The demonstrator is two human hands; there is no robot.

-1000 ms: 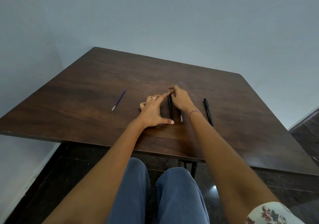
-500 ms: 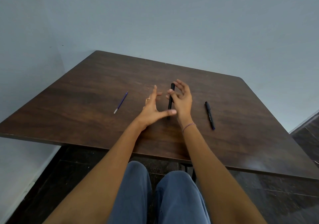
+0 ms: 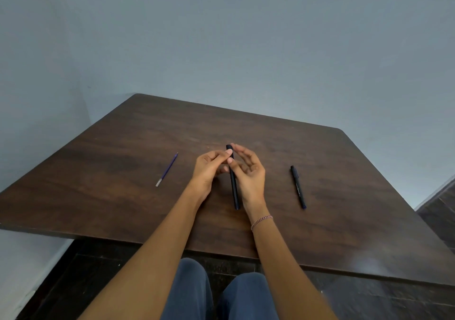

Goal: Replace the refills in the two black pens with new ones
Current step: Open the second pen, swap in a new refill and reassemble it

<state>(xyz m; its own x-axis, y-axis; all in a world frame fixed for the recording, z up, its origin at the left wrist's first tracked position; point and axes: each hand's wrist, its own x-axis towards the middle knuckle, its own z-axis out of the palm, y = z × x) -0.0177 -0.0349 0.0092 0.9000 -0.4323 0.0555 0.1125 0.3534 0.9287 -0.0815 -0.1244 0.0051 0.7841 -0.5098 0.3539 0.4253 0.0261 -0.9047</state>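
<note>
Nearest are the person's knees in blue trousers (image 3: 187,292), tucked under the near edge of a dark brown wooden table (image 3: 103,196). Above that edge a thin beaded bracelet (image 3: 261,221) circles the right wrist.

Both hands hang over the middle of the tabletop with a slim, round-barrelled held black pen (image 3: 235,191) between them, its length running away from the person and its near end free below the heel of the right hand (image 3: 250,174). The left hand (image 3: 208,169) pinches the far end of the held black pen between thumb and forefinger, the other fingers curled behind. The right hand lies just right of the held black pen, palm turned toward it, fingers loosely curved and parted. I cannot tell whether its thumb clamps the barrel.

Well to the right of the held black pen, a second black pen (image 3: 298,186) lies flat on the wood, untouched. Well to the left of it lies a thin blue refill (image 3: 167,169) with a pale tip. Farthest off is a plain grey-blue wall (image 3: 246,48).

The task looks barely begun: both pens appear whole and closed, and only one refill shows. Whether it is new or spent cannot be told. Left to do seem opening this pen, swapping its refill, closing it, then the same for the other.
</note>
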